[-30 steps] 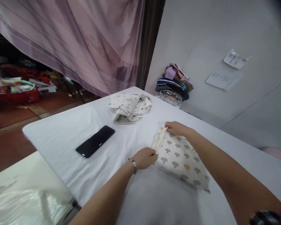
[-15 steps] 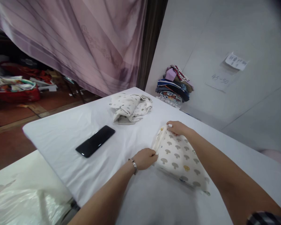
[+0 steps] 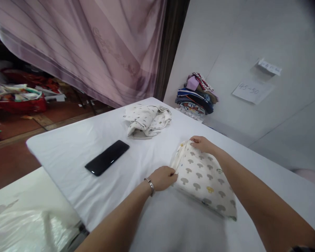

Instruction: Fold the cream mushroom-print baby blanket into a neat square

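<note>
A folded white cloth (image 3: pixel 199 175) printed with grey and a few yellow mushrooms lies on the white-covered table (image 3: pixel 99 129) in front of me. My left hand (image 3: pixel 164 177), with a silver bracelet at the wrist, pinches its near left corner. At the far left corner my right hand (image 3: pixel 202 144) grips the same edge between thumb and fingers. Several fabric layers show along that edge. Farther back rests a second bundle, a loosely folded white cloth with small grey prints (image 3: pixel 147 120), touched by neither hand.
Left of my hands a black smartphone (image 3: pixel 107 157) lies on the table. A stack of folded clothes (image 3: pixel 195 94) stands by the wall at the back. Clear plastic wrapping (image 3: pixel 23 231) is at lower left, a red basket (image 3: pixel 18 105) on the floor, a pink curtain (image 3: pixel 94 45) behind.
My right hand has shifted slightly to the right along with its corner of the mushroom cloth. My left hand has stayed almost in place, its grip unchanged.
</note>
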### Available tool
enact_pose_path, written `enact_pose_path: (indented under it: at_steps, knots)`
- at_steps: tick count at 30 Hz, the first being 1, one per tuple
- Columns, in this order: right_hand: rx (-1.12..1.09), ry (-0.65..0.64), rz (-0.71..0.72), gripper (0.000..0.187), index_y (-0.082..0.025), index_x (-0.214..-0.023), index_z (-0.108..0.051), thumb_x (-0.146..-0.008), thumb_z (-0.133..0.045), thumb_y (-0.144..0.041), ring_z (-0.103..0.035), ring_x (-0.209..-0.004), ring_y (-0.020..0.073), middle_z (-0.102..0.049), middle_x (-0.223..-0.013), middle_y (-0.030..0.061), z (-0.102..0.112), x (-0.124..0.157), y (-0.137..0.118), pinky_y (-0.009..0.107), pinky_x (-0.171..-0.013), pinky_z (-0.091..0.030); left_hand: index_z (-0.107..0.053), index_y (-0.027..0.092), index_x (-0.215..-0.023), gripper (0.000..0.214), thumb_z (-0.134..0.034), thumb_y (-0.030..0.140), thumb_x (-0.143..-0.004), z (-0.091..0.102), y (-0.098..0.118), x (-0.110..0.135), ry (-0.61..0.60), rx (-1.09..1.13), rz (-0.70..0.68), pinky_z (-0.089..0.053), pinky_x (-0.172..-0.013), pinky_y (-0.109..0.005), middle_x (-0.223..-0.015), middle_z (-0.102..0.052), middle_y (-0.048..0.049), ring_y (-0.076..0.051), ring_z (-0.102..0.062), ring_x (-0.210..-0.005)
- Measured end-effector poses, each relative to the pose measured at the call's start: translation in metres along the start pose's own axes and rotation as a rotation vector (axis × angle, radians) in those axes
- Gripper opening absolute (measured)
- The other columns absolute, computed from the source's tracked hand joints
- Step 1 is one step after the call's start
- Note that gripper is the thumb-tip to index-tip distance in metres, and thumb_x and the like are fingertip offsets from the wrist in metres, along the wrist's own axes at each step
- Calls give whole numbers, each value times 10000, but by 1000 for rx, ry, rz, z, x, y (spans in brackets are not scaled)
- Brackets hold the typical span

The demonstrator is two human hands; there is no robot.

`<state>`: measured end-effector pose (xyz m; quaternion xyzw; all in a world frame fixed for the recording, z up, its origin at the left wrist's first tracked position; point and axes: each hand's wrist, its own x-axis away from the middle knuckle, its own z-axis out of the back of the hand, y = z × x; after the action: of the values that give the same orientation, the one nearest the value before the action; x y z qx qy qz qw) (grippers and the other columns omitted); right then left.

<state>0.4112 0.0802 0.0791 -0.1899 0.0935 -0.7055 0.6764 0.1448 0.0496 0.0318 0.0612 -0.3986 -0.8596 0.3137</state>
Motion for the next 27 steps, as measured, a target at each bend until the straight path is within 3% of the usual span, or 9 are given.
enact_pose_path:
  at_steps: [6, 9, 13, 17, 22, 27]
  knots:
    - [64, -2, -37, 134, -182, -791, -647, -702, -548, -171, -554, -770, 162, -640, -839, 41, -13, -25, 4, 240, -686, -398, -398, 172, -530, 320, -360, 360, -786, 1, 0, 1, 4, -6, 5, -221, -494, -241, -516, -364, 22, -95, -335, -510]
    - [86, 16, -46, 153, -172, -809, -646, -684, -560, -150, -556, -790, 165, -641, -857, 52, -18, -34, 3, 245, -705, -398, -435, 171, -541, 326, -359, 370, -788, 1, 2, 1, -6, -28, 23, -227, -499, -243, -533, -396, 15, -100, -346, -522]
    - [91, 27, -55, 272, -178, -920, -640, -663, -564, -132, -560, -771, 156, -643, -868, 47, -18, -33, 3, 239, -688, -401, -466, 167, -553, 329, -364, 367, -794, 2, 5, 2, -9, -52, 26, -229, -497, -240, -534, -416, 12, -99, -353, -522]
    - [88, 32, -49, 231, -174, -818, -655, -606, -586, -110, -555, -721, 155, -641, -792, 33, -11, -29, -1, 238, -661, -399, -482, 165, -558, 323, -372, 353, -795, 1, 4, 2, 1, -64, 25, -222, -486, -241, -531, -423, 13, -97, -354, -516]
    - [40, 150, -67, 206, -177, -877, -621, -722, -488, -153, -550, -813, 151, -636, -879, 40, -13, -26, -4, 243, -721, -406, -513, 161, -574, 338, -366, 362, -804, -1, 1, 0, 19, -72, 17, -244, -508, -242, -567, -473, -1, -105, -393, -545]
    - [7, 62, -138, 172, -149, -820, -650, -668, -570, -138, -570, -750, 157, -655, -815, 54, -16, -28, -3, 236, -664, -421, -520, 161, -581, 342, -360, 369, -802, -1, 0, 0, 2, -68, 24, -246, -507, -239, -564, -469, 1, -103, -387, -537]
